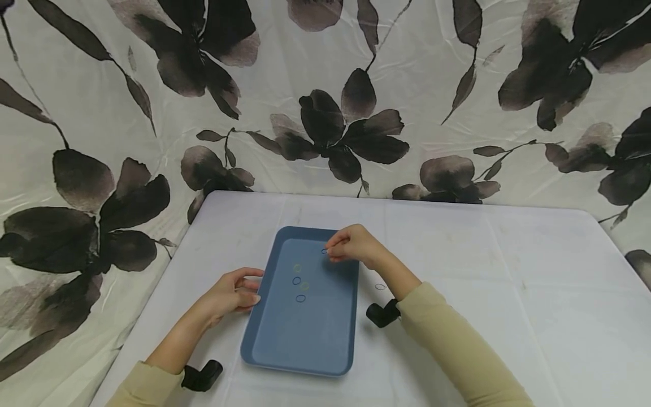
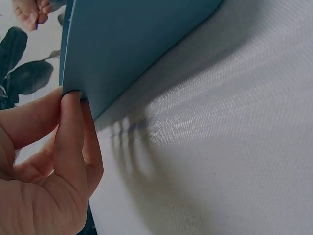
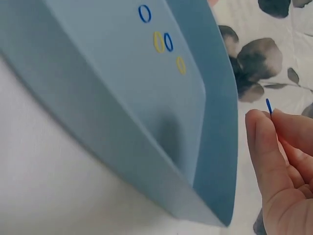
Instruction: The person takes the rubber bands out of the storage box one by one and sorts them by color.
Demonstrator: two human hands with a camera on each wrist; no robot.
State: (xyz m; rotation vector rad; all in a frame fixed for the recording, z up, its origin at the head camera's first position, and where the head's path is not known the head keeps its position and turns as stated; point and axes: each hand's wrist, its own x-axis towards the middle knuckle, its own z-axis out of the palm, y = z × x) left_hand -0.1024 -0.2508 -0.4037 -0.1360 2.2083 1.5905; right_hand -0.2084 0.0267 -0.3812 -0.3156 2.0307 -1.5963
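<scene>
A blue tray (image 1: pixel 300 353) lies on the white table, its left rim pinched between the thumb and fingers of my left hand (image 1: pixel 231 294). In the left wrist view, that hand's thumb and fingertips (image 2: pixel 73 98) meet at the tray's edge. Over the tray's far right part, my right hand (image 1: pixel 353 246) pinches a small blue rubber band (image 3: pixel 268 105) between thumb and fingertip. Inside the tray lie two yellow rubber bands (image 3: pixel 159 42) and two blue rubber bands (image 3: pixel 145 13), close together. One more thin band (image 1: pixel 380 286) is on the table by the right wrist, its colour unclear.
Around the tray spreads the white tabletop (image 1: pixel 483 316), wider to the right. A floral cloth (image 1: pixel 325 102) hangs behind it and down the left side. Black wrist devices (image 1: pixel 203 376) sit at both sleeve cuffs.
</scene>
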